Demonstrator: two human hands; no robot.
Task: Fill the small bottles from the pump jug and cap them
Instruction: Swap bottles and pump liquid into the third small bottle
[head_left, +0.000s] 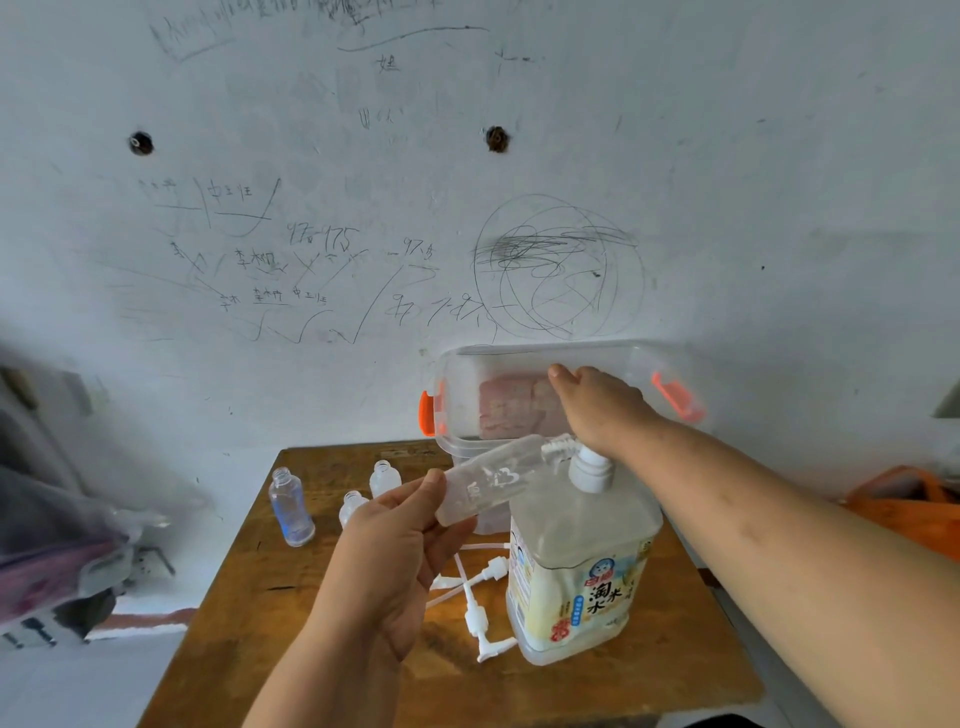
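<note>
Right forearm crosses nearest, low on the right, reaching up to the right hand (597, 410). That hand lies palm-down on the white pump head (589, 470) of the pump jug (576, 582). Thumb sticks out to the left. Its fingers are hidden behind the hand, so cannot tell whether they are curled or straight. Left hand (384, 561) is just beside the jug, thumb and fingers wrapped round the base end of a small bottle (488, 483).

Containers:
- **Small bottle:** clear plastic, uncapped, tilted well over, threaded neck up at the pump's spout. Faint white print on its side. Any fill is too hard to see.
- **Pump jug:** squarish, translucent, upright on the right half of the bench (311, 623). Yellow-and-white label with blue characters. Upper part looks clear grey; liquid level not certain.
- **Three open bottles (292, 506):** upright at the back left of the bench. The tallest stands apart to the left, the two shorter ones close together. They look empty.
- **Storage box (519, 395):** clear, with orange latches (427, 413), behind the jug in front of the scribbled wall. Something pinkish inside, blurred.

Loose white pump caps (475, 618) with thin tubes lie on the bench between the left hand and the jug.
</note>
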